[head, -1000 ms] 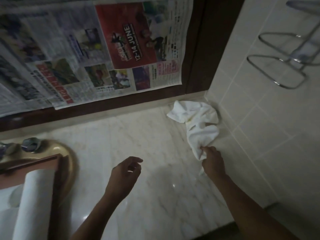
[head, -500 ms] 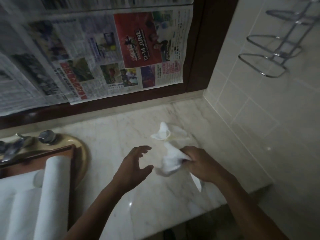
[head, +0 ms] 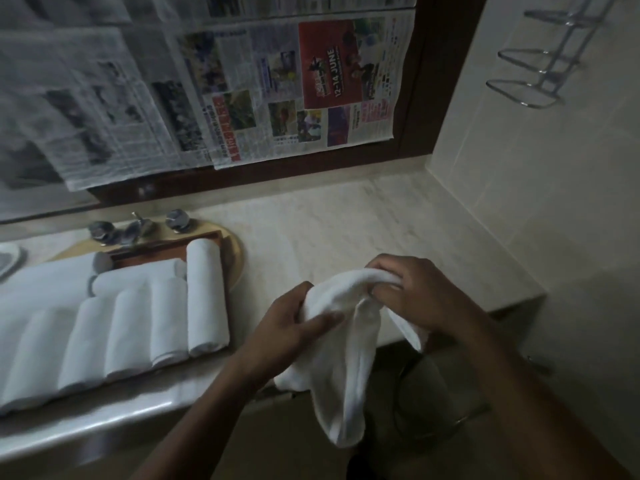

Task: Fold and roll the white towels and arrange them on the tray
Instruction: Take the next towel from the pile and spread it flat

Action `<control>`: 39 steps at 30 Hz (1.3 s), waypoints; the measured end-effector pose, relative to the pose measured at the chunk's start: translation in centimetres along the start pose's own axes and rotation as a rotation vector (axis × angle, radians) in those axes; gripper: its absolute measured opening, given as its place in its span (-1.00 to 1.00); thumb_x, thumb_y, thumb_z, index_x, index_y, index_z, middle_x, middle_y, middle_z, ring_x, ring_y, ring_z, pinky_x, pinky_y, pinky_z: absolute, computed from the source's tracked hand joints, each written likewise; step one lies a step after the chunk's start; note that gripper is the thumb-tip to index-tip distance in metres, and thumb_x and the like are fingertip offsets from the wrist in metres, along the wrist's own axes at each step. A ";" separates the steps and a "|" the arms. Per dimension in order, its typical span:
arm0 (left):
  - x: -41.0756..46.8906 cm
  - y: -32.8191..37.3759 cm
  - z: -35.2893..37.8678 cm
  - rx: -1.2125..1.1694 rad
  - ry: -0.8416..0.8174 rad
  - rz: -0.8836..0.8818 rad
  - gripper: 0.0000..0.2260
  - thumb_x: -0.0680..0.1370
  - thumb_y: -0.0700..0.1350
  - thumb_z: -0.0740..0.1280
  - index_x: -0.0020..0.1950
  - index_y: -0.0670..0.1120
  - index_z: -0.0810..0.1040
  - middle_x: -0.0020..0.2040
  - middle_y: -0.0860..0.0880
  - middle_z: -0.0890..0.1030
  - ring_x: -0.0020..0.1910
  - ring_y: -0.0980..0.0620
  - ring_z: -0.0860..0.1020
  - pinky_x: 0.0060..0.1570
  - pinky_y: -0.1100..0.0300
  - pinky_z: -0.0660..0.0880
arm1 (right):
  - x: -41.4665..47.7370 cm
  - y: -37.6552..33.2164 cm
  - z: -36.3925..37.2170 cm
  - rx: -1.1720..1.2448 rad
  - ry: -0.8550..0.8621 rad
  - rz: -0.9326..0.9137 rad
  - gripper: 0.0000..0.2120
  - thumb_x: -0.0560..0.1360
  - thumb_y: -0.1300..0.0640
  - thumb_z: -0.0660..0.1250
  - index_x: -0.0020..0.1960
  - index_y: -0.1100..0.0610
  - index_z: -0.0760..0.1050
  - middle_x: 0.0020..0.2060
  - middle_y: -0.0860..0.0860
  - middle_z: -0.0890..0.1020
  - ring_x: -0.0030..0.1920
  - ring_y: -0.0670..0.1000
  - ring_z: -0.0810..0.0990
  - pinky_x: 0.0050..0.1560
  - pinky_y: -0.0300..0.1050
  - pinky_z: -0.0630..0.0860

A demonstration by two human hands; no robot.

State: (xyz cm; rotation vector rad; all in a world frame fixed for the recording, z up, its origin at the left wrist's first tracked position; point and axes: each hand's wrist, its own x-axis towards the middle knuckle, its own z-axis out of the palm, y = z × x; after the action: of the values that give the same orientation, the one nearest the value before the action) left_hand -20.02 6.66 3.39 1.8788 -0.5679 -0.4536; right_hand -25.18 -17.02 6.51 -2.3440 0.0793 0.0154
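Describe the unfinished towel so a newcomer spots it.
On the marble counter, right of the wooden tray of rolled towels, the left hand and right hand grip one white towel. Unlike those tight rolls, it hangs loose and crumpled past the counter's edge.

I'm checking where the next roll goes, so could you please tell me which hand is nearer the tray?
Left. The left hand grips the loose towel just right of the tray; the right hand holds the same towel farther right.
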 end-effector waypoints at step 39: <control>-8.9 1.1 -5.9 -0.131 0.249 0.000 -0.77 0.57 0.02 0.29 0.10 0.01 0.70 0.00 0.03 0.73 0.02 0.06 0.68 0.08 -0.01 0.62 | -1.6 -8.7 8.6 0.408 0.036 -0.162 -0.83 0.57 0.02 0.44 0.15 -0.03 0.63 -0.01 -0.11 0.72 0.00 -0.15 0.68 0.03 -0.19 0.63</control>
State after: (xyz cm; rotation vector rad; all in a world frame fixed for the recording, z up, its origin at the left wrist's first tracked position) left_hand -24.19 15.94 6.90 1.7762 -0.3625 -0.2453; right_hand -26.17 -4.71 6.82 -1.9366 -0.0831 -0.1128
